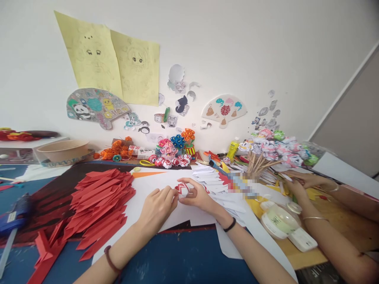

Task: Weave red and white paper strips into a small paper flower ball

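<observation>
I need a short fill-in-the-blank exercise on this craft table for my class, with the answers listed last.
The left hand and right hand hold a small paper piece coloured red and ____.
The large pile of folded paper is ____.
On the left fan, the black-and-white animal is a ____.
The small bottle by the wall is ____.
Missing words: white; red; panda; yellow
</observation>
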`<state>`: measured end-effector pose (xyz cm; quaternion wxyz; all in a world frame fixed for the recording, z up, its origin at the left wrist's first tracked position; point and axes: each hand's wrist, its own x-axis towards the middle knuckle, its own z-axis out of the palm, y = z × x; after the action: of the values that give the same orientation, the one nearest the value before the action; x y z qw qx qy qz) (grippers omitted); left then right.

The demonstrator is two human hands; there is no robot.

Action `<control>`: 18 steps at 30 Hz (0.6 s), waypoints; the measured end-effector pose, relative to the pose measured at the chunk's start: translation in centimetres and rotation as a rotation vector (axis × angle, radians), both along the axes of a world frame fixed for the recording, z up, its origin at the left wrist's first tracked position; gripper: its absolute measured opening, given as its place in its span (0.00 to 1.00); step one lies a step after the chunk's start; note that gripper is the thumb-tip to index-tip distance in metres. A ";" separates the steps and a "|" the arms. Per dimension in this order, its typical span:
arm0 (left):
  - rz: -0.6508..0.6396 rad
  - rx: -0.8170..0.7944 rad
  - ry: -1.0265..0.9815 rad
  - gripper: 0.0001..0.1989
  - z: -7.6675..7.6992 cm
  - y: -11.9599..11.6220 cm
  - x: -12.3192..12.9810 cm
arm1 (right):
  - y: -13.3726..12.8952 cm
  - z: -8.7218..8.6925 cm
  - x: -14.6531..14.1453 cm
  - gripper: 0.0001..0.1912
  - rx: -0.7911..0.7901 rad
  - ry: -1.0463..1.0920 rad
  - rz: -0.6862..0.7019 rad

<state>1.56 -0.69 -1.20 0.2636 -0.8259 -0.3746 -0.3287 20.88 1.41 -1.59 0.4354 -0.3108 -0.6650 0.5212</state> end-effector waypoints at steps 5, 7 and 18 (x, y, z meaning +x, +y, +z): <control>-0.100 -0.034 -0.060 0.08 -0.8 -0.2 -0.4 | 0.1 0.0 0.0 0.33 0.023 -0.001 -0.067; -0.129 -0.060 -0.091 0.08 -1.0 -0.2 -0.4 | 0.1 0.1 0.1 0.33 0.023 0.019 -0.066; -0.299 -0.521 -0.411 0.10 0.9 -0.2 -0.6 | 0.1 0.6 0.5 0.35 0.011 0.028 -0.015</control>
<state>0.96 -0.91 -0.25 -0.0875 -0.8277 -0.3660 -0.4164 21.34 1.51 -1.03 0.4501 -0.3060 -0.6593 0.5187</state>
